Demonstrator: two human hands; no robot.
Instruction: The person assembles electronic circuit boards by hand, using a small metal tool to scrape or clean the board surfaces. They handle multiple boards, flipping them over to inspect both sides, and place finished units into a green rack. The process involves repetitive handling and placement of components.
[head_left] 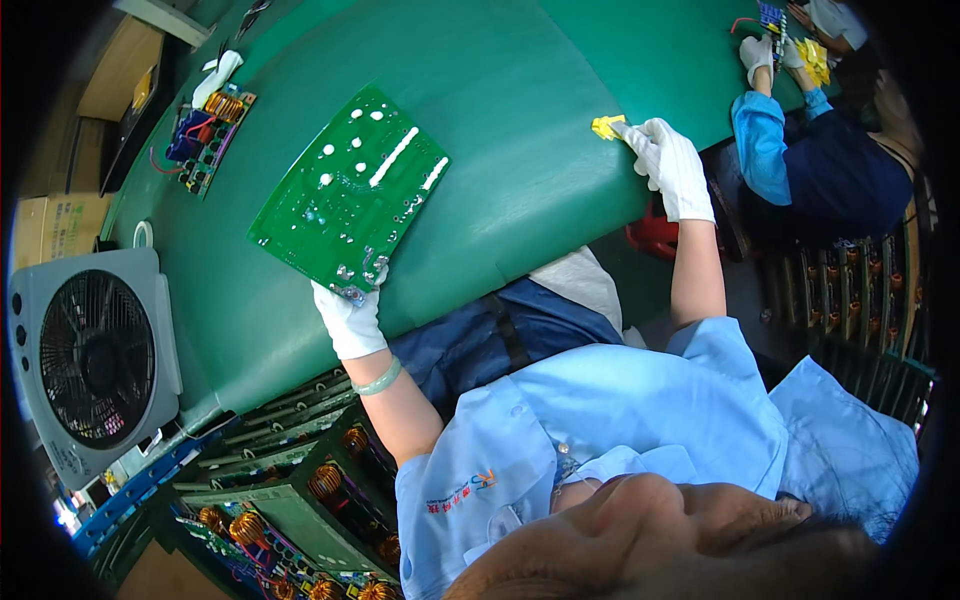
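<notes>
Circuit board [345,195], green, lies over the near-left part of the desk [520,110], its near corner clamped in the fingers of the gloved left hand [352,322]. Its long axis slants, the far end pointing away and rightward, white-blobbed face up. The gloved right hand's [672,165] fingers pinch a small yellow piece [605,127]. Green covers the desk; a grey fan [98,340] stands leftward, a co-worker [835,185] rightward.

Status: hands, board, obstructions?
Left hand grips green circuit board by near corner. Right hand at yellow piece, grip unclear. Component board sits left, not in the way.
</notes>
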